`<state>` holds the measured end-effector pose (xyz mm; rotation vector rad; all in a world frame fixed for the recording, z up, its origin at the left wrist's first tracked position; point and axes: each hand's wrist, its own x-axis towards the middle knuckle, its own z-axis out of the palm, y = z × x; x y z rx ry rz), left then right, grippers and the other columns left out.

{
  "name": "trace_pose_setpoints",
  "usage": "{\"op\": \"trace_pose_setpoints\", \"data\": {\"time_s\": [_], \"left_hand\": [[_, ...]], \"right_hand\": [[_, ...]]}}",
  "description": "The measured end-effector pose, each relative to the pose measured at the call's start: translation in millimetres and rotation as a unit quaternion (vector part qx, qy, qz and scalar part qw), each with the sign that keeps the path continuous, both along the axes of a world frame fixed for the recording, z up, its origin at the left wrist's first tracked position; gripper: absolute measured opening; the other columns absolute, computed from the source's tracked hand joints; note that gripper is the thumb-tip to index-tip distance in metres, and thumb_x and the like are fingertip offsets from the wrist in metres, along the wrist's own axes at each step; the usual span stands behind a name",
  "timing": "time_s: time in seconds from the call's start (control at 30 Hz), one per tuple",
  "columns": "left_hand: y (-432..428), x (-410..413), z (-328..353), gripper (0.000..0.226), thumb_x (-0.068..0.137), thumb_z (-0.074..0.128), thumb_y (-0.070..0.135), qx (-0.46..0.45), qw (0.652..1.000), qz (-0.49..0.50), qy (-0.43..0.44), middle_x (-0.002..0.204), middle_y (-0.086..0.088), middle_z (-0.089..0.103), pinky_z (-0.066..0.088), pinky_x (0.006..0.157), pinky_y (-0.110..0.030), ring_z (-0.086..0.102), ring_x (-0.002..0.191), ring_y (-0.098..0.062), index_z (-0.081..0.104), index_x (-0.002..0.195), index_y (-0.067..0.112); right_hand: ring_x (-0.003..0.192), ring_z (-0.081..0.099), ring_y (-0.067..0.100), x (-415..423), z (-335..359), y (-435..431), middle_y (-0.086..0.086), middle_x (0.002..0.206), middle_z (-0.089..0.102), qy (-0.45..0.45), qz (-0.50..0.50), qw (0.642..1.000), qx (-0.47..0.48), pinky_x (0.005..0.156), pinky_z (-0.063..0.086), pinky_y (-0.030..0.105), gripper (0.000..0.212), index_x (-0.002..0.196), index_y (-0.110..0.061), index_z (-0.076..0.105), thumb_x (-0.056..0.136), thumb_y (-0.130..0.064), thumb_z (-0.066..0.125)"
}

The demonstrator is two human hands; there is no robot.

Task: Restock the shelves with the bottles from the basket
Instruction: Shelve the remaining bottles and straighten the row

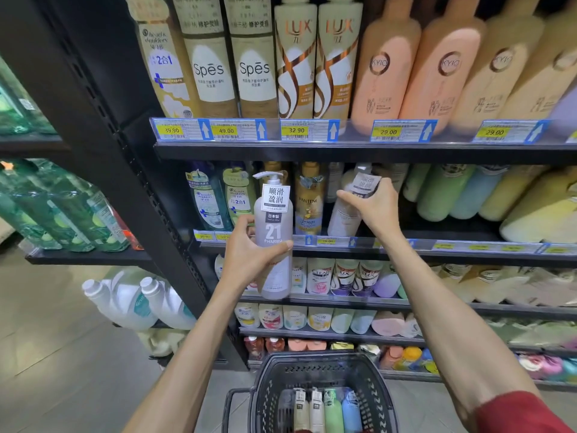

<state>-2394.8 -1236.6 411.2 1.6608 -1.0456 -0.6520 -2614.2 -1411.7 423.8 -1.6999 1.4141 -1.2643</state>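
Clutching a grey 21 Pharma bottle [273,214] in my left hand [246,254]; my right hand [374,207] clasps a white bottle [343,217] alongside.

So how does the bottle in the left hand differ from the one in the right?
The grey bottle in the left hand is upright, in front of the shelves; the pale bottle in the right hand leans, base at the middle shelf. The grey bottle is darker; the pale bottle is near white. Both carry a white tag.

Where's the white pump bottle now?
Head view, centre: white pump bottle in the right hand at the second shelf, just right of the Pantene bottle.
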Motion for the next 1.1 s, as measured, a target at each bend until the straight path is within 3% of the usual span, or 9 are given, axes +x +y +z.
{"op": "trace_pose_setpoints", "data": {"time_s": [0.1,0.27,0.37,0.43,0.5,0.57,0.63,0.83,1.1], "left_hand": [[3.1,-2.7,-3.6,0.077,0.052,0.092,0.051,0.001,1.000,0.002,0.010,0.110,0.005,0.070,0.059,0.090,-0.045,0.070,0.100,-0.013,0.054,0.115,0.028],[9.2,-1.5,-6.3,0.072,0.054,0.094,0.045,0.011,1.000,0.001,0.004,0.106,0.007,0.071,0.060,0.085,-0.038,0.071,0.097,-0.011,0.054,0.112,0.028],[10.7,2.6,-3.1,0.078,0.051,0.092,0.051,0.013,1.000,0.002,-0.010,0.109,0.008,0.070,0.060,0.086,-0.038,0.069,0.100,-0.010,0.053,0.114,0.027],[11.0,4.8,-0.8,0.083,0.049,0.090,0.055,0.013,1.000,0.006,-0.021,0.110,0.008,0.069,0.060,0.087,-0.039,0.069,0.099,-0.009,0.053,0.117,0.025],[11.1,5.6,0.1,0.084,0.049,0.090,0.056,0.011,0.999,0.010,-0.028,0.109,0.008,0.069,0.060,0.087,-0.040,0.068,0.099,-0.009,0.053,0.117,0.025],[11.2,4.3,0.2,0.083,0.049,0.090,0.058,0.010,0.999,0.014,-0.033,0.108,0.009,0.069,0.060,0.087,-0.041,0.068,0.099,-0.008,0.053,0.116,0.026],[11.0,1.5,-0.6,0.082,0.048,0.089,0.058,0.010,0.999,0.016,-0.032,0.108,0.009,0.069,0.060,0.086,-0.043,0.068,0.099,-0.009,0.053,0.115,0.026],[8.4,-7.6,-2.9,0.081,0.049,0.090,0.056,0.017,0.999,0.014,-0.035,0.107,0.007,0.070,0.060,0.086,-0.044,0.068,0.099,-0.011,0.053,0.113,0.024],[4.6,-12.7,-5.1,0.078,0.053,0.092,0.054,0.017,0.999,0.026,-0.039,0.108,0.009,0.070,0.060,0.087,-0.044,0.069,0.101,-0.010,0.053,0.115,0.028]], "right_hand": [[0.094,0.059,0.012,5.2,1.0,-1.5,-0.001,0.103,0.063,0.055,0.016,0.998,0.001,0.073,0.050,0.028,0.061,0.100,-0.017,0.053,0.065,-0.052,0.088],[0.073,0.053,-0.002,5.2,-2.3,-6.3,-0.019,0.082,0.051,0.081,0.037,0.996,0.008,0.056,0.040,0.017,0.046,0.079,-0.031,0.045,0.068,-0.048,0.087],[0.077,0.054,0.013,-0.7,-10.8,-9.6,-0.003,0.089,0.055,0.134,0.042,0.990,0.020,0.051,0.036,0.023,0.055,0.088,-0.017,0.047,0.068,-0.050,0.086],[0.083,0.056,0.018,-4.1,-20.4,-10.5,0.004,0.098,0.059,0.142,0.040,0.989,0.024,0.054,0.042,0.028,0.061,0.094,-0.014,0.044,0.068,-0.047,0.088],[0.095,0.063,0.023,-7.5,-33.2,-8.0,0.010,0.112,0.062,0.125,0.056,0.990,0.045,0.069,0.055,0.041,0.062,0.100,-0.014,0.041,0.070,-0.039,0.089],[0.109,0.064,0.027,-12.2,-47.5,-2.8,0.012,0.125,0.061,0.124,0.072,0.988,0.060,0.084,0.056,0.049,0.063,0.108,-0.012,0.041,0.072,-0.031,0.089],[0.115,0.062,0.023,-15.4,-57.8,1.4,0.011,0.131,0.061,0.121,0.077,0.988,0.059,0.090,0.055,0.048,0.068,0.120,-0.011,0.043,0.072,-0.028,0.089],[0.110,0.064,0.015,-17.0,-67.5,-0.2,0.004,0.126,0.066,0.126,0.066,0.989,0.047,0.091,0.055,0.044,0.074,0.129,-0.014,0.050,0.070,-0.033,0.089],[0.106,0.067,0.014,-18.9,-71.7,-5.0,-0.003,0.118,0.069,0.189,0.037,0.981,0.006,0.082,0.056,0.039,0.066,0.120,-0.020,0.055,0.069,-0.050,0.085]]}}
